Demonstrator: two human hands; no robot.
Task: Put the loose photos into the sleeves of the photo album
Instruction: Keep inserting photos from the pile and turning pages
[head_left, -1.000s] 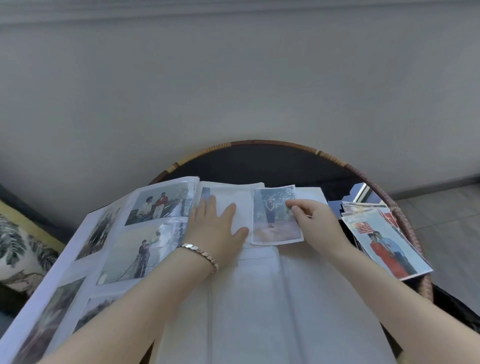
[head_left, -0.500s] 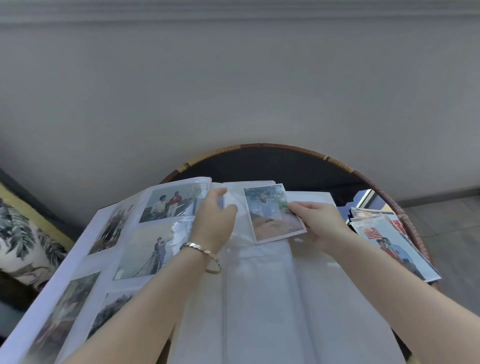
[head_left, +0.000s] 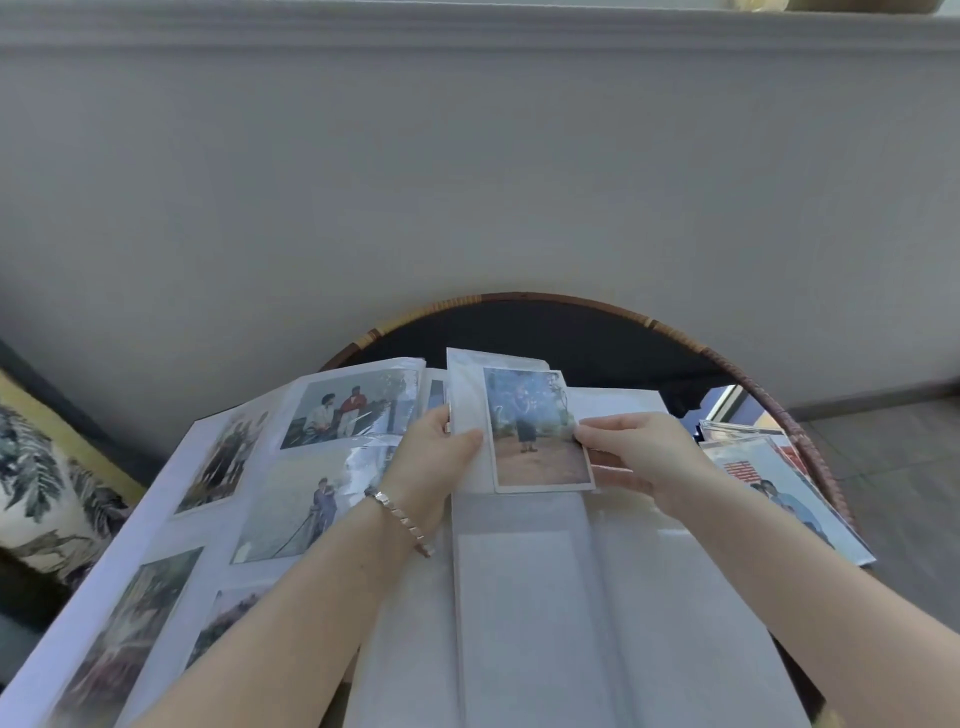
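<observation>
Head view: left hand grips the raised edge of an empty sleeve, where a second ago it lay flat on the album. Right hand pinches the photo by its right edge, now turned upright at the sleeve's mouth. Its top may already sit under the plastic, though that is hard to tell. Insertion looks begun. More loose photos wait just right of the album.

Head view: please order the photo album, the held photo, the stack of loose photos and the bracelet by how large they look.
1. photo album, largest by far.
2. held photo and stack of loose photos: similar; the stack is partly hidden, so unranked.
3. bracelet, smallest.
</observation>
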